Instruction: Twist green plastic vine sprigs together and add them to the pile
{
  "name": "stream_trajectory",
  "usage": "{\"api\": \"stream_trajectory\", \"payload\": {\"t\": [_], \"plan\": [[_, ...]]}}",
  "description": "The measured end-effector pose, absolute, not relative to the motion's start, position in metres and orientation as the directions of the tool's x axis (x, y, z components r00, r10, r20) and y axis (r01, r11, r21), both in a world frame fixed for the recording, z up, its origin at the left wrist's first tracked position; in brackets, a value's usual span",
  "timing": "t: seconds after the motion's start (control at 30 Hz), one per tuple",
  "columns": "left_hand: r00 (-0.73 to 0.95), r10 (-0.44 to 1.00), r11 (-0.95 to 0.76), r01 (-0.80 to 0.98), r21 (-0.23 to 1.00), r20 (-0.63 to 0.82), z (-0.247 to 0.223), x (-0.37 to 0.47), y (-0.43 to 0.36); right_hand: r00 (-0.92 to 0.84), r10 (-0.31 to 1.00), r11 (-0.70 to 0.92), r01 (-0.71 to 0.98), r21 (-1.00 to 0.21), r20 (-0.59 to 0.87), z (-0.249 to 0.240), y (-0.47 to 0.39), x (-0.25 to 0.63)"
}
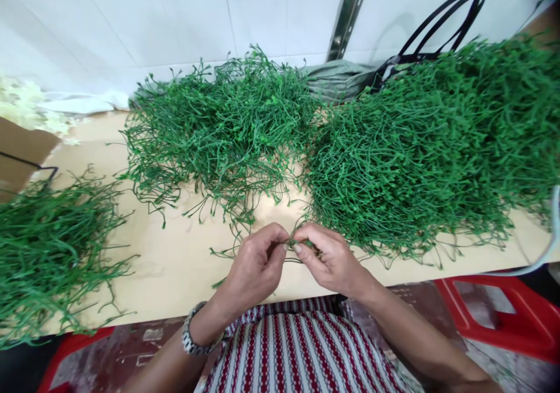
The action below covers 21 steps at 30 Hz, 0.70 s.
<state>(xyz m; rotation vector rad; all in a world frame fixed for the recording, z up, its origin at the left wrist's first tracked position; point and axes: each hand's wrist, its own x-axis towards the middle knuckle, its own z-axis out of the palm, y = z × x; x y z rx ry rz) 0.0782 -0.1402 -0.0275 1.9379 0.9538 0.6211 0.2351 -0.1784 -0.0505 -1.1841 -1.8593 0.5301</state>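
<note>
One bare left hand and bare right hand are pinching thin green plastic-looking stems together; tangled green heaps are sitting beyond and left of the grip, can't tell what's finished tbh.

One head cam, facing fwd & down, close over hands & tabletop, toward wall.

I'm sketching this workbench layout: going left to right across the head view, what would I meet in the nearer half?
Left heap of green stems → metal-banded wristwatch → left hand → right hand → red plastic stool on the right.
</note>
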Motion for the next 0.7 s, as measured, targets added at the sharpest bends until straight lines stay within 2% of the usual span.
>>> {"api": "stream_trajectory", "payload": {"t": [0.13,0.27,0.33,0.43,0.53,0.6,0.63,0.7], "plan": [[0.650,0.758,-0.354,0.330,0.875,0.061,-0.030,0.074,-0.139,-0.202,0.895,0.440,0.535,-0.721,0.397,-0.049,-0.181,0.236],[0.718,0.695,-0.428,0.375,0.822,0.034,-0.028,0.065,-0.138,-0.300,0.888,0.459,0.575,-0.677,0.348,-0.048,-0.183,0.236],[0.756,0.654,-0.514,0.424,0.745,0.021,-0.025,0.060,-0.138,-0.364,0.878,0.477,0.622,-0.621,0.310,-0.050,-0.185,0.232],[0.801,0.599,-0.670,0.498,0.551,0.004,-0.019,0.055,-0.141,-0.441,0.852,0.522,0.691,-0.499,0.282,-0.054,-0.190,0.226],[0.874,0.485,-0.793,0.452,0.408,-0.026,-0.013,0.049,-0.143,-0.530,0.815,0.577,0.709,-0.406,0.233,-0.056,-0.193,0.227],[0.915,0.402,-0.818,0.376,0.435,-0.035,-0.010,0.044,-0.141,-0.593,0.782,0.615,0.684,-0.392,0.193,-0.053,-0.192,0.233],[0.918,0.396,-0.797,0.355,0.489,-0.022,-0.009,0.042,-0.140,-0.605,0.773,0.623,0.670,-0.405,0.189,-0.050,-0.191,0.237],[0.871,0.490,-0.667,0.361,0.651,0.019,-0.011,0.038,-0.135,-0.563,0.793,0.598,0.646,-0.475,0.232,-0.043,-0.187,0.244]]}}
